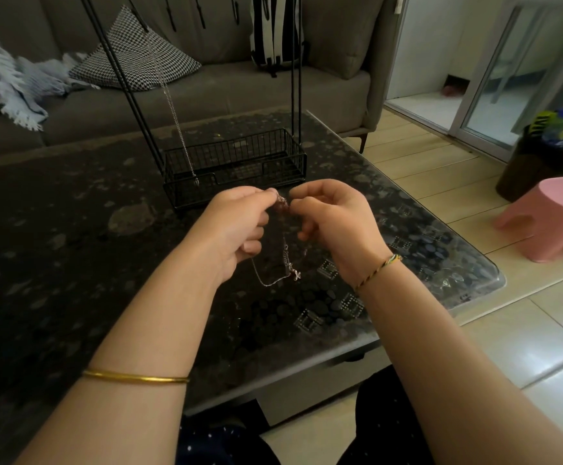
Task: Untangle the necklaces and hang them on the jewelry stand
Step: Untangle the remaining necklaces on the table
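A tangled bunch of thin silver necklaces [282, 263] hangs between my hands above the dark table, with a small pendant at its lowest loop. My left hand [240, 226] pinches the top of the tangle with thumb and forefinger. My right hand [333, 219] pinches the same knot from the right side. Just beyond my hands stands the black wire jewelry stand [236, 162], a basket base with tall thin rods. One silver chain [172, 105] hangs from the stand's upper part down to the basket's left front corner.
The glass-topped table [72, 246] has a pebble pattern and ends at a rounded corner on the right. A grey sofa [206, 88] with a patterned cushion and a blue blanket lies behind. A pink stool [548, 216] stands on the tiled floor at right.
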Available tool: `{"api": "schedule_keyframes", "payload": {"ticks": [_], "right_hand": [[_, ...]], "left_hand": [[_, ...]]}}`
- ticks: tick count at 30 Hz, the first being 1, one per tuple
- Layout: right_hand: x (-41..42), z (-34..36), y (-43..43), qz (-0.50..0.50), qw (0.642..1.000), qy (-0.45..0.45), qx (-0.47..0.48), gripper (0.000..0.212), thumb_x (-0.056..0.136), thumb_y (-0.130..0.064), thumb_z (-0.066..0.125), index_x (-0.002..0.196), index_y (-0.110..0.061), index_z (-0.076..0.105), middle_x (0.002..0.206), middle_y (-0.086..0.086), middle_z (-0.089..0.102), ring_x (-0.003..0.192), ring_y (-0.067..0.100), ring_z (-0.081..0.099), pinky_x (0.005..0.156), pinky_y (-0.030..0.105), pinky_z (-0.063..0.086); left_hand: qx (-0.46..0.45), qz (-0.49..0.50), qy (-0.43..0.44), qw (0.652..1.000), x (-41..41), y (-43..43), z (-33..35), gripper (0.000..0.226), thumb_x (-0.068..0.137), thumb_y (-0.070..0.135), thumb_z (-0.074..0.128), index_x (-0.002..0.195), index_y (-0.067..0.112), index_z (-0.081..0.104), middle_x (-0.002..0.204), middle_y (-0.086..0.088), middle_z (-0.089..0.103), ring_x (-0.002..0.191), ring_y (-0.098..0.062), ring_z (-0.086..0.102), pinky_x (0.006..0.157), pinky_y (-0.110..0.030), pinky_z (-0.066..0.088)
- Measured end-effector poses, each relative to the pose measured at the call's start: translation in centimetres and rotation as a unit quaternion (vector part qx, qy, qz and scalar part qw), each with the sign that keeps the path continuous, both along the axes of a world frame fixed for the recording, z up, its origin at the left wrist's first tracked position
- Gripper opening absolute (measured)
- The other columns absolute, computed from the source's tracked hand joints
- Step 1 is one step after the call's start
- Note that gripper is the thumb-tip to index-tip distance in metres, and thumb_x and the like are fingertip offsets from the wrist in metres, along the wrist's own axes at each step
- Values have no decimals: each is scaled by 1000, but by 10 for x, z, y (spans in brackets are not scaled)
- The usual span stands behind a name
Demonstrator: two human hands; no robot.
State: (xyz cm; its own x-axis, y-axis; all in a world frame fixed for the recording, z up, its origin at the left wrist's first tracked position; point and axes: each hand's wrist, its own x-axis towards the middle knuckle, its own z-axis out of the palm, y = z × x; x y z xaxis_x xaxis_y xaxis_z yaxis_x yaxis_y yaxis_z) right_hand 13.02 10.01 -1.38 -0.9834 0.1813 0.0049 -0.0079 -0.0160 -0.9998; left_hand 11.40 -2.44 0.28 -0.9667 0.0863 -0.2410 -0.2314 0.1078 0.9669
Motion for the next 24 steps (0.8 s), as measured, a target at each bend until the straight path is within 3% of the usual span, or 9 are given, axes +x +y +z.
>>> {"api": "schedule_keyframes", "payload": {"ticks": [3, 10, 17, 21, 24], "right_hand": [[0, -1, 0, 1, 999, 14, 35, 12, 84, -4, 63, 84, -16, 65, 80, 7, 61, 54, 6, 48, 47, 17, 40], [2, -2, -1, 25, 997, 53, 43, 1, 82, -10, 69, 82, -10, 70, 75, 3, 64, 63, 4, 54, 53, 12, 43], [0, -2, 0, 18, 997, 43, 59, 13, 87, -14, 64, 74, -16, 65, 70, -1, 59, 58, 5, 48, 50, 16, 37], [-1, -1, 1, 27, 998, 21, 47, 20, 89, -11, 57, 70, -16, 62, 51, -16, 51, 49, 1, 42, 50, 18, 34], [-1, -2, 2, 32, 999, 17, 40, 22, 91, -12, 56, 70, -15, 61, 45, -17, 50, 46, -1, 42, 49, 18, 34]], "left_hand": [[7, 3, -9, 1000, 0, 0, 1, 18, 97, 23, 53, 80, 20, 58, 48, 10, 37, 42, -4, 28, 35, -16, 20], [-4, 4, -20, 1000, 1, 0, 1, 22, 97, 26, 51, 76, 20, 56, 51, 8, 35, 41, -5, 28, 35, -17, 21], [-30, 3, -9, 999, 1, 0, 0, 25, 96, 26, 53, 73, 18, 56, 51, 8, 39, 42, -5, 31, 38, -18, 22], [-68, 10, 32, 997, 1, 0, 1, 11, 93, 16, 56, 87, 20, 64, 75, 2, 59, 58, -8, 49, 47, -21, 40], [-52, 0, 74, 996, 2, -1, 2, 19, 92, 8, 57, 93, 23, 69, 94, -3, 68, 72, -10, 61, 58, -24, 52]]}}
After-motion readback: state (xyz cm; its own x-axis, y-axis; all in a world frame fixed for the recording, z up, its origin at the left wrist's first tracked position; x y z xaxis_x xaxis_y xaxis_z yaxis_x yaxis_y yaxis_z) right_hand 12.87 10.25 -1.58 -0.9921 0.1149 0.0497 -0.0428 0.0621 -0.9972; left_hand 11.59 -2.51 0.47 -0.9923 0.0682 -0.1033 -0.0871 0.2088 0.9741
